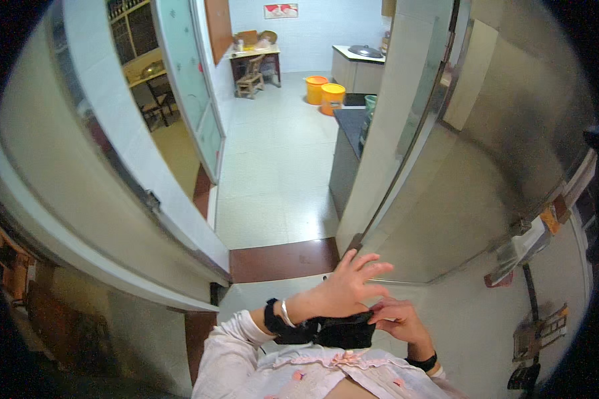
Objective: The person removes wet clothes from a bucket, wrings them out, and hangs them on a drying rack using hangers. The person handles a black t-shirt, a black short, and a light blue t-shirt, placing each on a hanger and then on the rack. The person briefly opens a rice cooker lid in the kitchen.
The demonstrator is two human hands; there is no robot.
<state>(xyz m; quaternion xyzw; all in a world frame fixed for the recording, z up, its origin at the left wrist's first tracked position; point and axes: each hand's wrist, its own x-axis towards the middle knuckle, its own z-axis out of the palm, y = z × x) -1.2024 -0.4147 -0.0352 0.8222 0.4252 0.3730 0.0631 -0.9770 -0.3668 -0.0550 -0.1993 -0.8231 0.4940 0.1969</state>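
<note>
In front of my chest is a black fabric item (347, 330), perhaps a pouch; its exact kind cannot be told. My right hand (397, 319) pinches its upper right edge between thumb and fingers. Just above it, my left hand (357, 282) is raised with its fingers spread, and nothing shows between them. The left wrist bears a silver bangle (285, 314) and a black band (272, 317). Another black band (424, 361) is round the right wrist. The lower edge of my left palm overlaps the black item, so contact there cannot be told.
A dark red threshold (284, 259) crosses the doorway ahead. Beyond are orange buckets (333, 99), a dark countertop (349, 127), a small wooden chair (251, 79) and a table (257, 52). A frosted glass door (192, 85) stands left; a large glossy panel (459, 174) is at right.
</note>
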